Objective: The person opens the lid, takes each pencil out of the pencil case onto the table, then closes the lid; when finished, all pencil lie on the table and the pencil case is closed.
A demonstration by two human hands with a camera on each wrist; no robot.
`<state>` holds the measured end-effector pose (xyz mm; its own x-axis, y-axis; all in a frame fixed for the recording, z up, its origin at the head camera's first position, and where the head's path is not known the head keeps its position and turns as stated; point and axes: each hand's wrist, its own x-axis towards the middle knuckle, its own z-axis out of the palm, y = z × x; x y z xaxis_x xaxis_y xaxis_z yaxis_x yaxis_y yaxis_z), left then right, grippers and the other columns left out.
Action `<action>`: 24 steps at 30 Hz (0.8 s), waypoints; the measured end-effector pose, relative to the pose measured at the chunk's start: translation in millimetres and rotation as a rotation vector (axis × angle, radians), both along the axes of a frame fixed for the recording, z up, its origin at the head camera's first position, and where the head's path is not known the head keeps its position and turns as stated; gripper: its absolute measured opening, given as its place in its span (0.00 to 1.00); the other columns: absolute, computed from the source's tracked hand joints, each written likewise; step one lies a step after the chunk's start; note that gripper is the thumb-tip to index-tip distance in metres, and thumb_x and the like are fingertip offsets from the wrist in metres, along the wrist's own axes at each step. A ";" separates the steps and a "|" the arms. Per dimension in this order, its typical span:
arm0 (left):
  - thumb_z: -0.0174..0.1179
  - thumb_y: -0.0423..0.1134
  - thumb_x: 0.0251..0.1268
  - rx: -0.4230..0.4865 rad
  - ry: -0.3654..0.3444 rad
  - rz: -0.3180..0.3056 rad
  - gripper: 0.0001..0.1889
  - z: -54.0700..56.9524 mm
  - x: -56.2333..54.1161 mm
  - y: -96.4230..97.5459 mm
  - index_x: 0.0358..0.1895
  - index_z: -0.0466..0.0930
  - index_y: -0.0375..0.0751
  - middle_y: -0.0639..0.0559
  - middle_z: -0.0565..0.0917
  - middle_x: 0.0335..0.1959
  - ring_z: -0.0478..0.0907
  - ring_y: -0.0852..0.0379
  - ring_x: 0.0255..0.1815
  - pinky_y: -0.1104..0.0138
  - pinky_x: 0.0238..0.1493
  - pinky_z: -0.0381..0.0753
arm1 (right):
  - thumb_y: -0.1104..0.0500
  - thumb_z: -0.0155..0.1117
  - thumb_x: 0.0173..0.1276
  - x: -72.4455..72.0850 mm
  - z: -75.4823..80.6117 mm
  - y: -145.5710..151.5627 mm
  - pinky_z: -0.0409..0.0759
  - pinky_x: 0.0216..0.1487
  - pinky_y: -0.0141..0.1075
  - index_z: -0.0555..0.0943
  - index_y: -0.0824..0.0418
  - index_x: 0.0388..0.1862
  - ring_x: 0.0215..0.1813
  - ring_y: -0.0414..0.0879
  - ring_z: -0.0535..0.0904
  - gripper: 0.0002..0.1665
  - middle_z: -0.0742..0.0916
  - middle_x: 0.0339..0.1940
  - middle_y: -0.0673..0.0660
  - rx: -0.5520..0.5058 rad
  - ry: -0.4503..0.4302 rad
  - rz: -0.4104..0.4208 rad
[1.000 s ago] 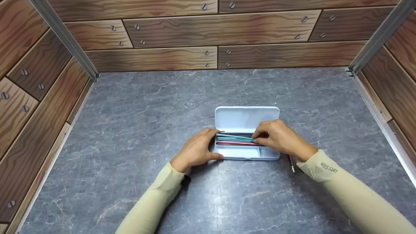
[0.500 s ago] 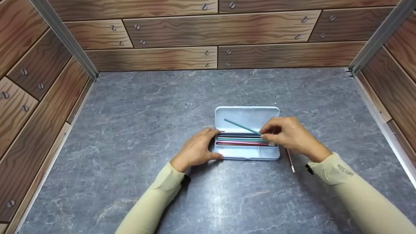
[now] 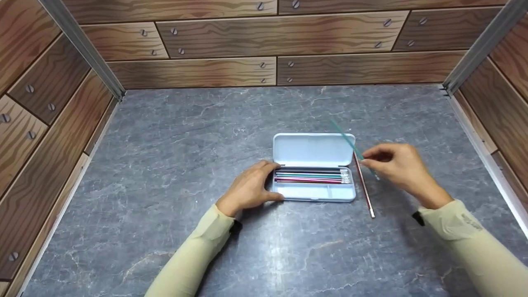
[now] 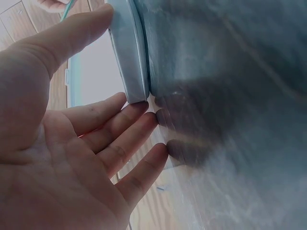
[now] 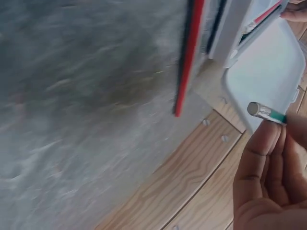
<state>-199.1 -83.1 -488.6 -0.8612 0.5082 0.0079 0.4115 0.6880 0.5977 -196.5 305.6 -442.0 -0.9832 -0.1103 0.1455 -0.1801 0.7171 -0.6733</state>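
Note:
A pale blue plastic pencil case (image 3: 303, 192) lies with its lid raised, several dark, teal and magenta pencils (image 3: 308, 176) side by side in its rear compartment. At the case's left end, my left hand (image 3: 249, 187) has its thumb at the front corner and its fingers, nearly straight, against the end. My right hand (image 3: 406, 173) pinches a teal pencil (image 3: 345, 135) between thumb and fingertips, right of the case. It is tilted in the air, its eraser end (image 5: 259, 110) showing in the right wrist view. Beneath it on the table lies a red pencil (image 3: 364, 186), slanting along the case's right side.
The grey marbled tabletop (image 3: 185, 132) extends around the case. Wood-patterned panels (image 3: 214, 74) wall it in at the back and both sides, with metal posts (image 3: 88, 51) at the rear corners. The small front compartments (image 3: 341, 192) of the case hold no pencils.
My right hand has lifted the teal pencil out of the case and carried it right, over the red pencil. My left hand has stayed at the case's left end.

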 end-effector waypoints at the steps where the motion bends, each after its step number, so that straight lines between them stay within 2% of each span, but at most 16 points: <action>1: 0.85 0.50 0.61 0.001 0.001 0.000 0.45 0.3 -0.3 0.0 0.79 0.77 0.38 0.43 0.83 0.73 0.81 0.42 0.75 0.47 0.80 0.80 | 0.58 0.83 0.71 1.2 -0.4 3.4 0.80 0.38 0.19 0.95 0.61 0.49 0.37 0.25 0.82 0.11 0.96 0.46 0.63 0.014 -0.005 -0.021; 5: 0.85 0.50 0.61 0.004 -0.002 0.002 0.45 2.1 -0.3 -0.1 0.79 0.76 0.38 0.42 0.83 0.72 0.81 0.42 0.74 0.47 0.79 0.80 | 0.58 0.83 0.71 7.8 -2.8 13.0 0.79 0.36 0.19 0.95 0.63 0.49 0.36 0.25 0.81 0.13 0.96 0.47 0.65 0.051 -0.015 -0.093; 11: 0.85 0.49 0.61 0.006 -0.009 0.004 0.45 4.4 1.6 0.0 0.79 0.76 0.38 0.42 0.83 0.73 0.81 0.41 0.75 0.46 0.79 0.80 | 0.58 0.81 0.69 21.9 -13.9 16.6 0.78 0.35 0.24 0.95 0.65 0.50 0.37 0.35 0.83 0.15 0.97 0.45 0.65 0.098 -0.105 -0.167; 19: 0.84 0.49 0.61 0.003 -0.010 0.005 0.44 2.6 0.4 1.2 0.79 0.77 0.39 0.44 0.83 0.73 0.81 0.43 0.74 0.46 0.78 0.81 | 0.60 0.79 0.68 28.2 -27.8 19.5 0.81 0.32 0.29 0.91 0.71 0.56 0.32 0.37 0.85 0.22 0.96 0.40 0.61 0.113 -0.276 -0.131; 24: 0.84 0.49 0.61 0.004 -0.017 0.010 0.44 2.2 1.4 0.7 0.79 0.76 0.40 0.43 0.82 0.74 0.80 0.42 0.75 0.45 0.78 0.80 | 0.60 0.80 0.68 28.9 -32.6 14.6 0.82 0.32 0.29 0.91 0.72 0.56 0.31 0.37 0.86 0.22 0.96 0.39 0.60 0.096 -0.324 -0.111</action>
<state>-197.7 -82.4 -486.4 -0.8663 0.4994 -0.0048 0.3941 0.6894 0.6077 -167.6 320.2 -474.6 -0.9834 0.0018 -0.1816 0.1143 0.7831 -0.6112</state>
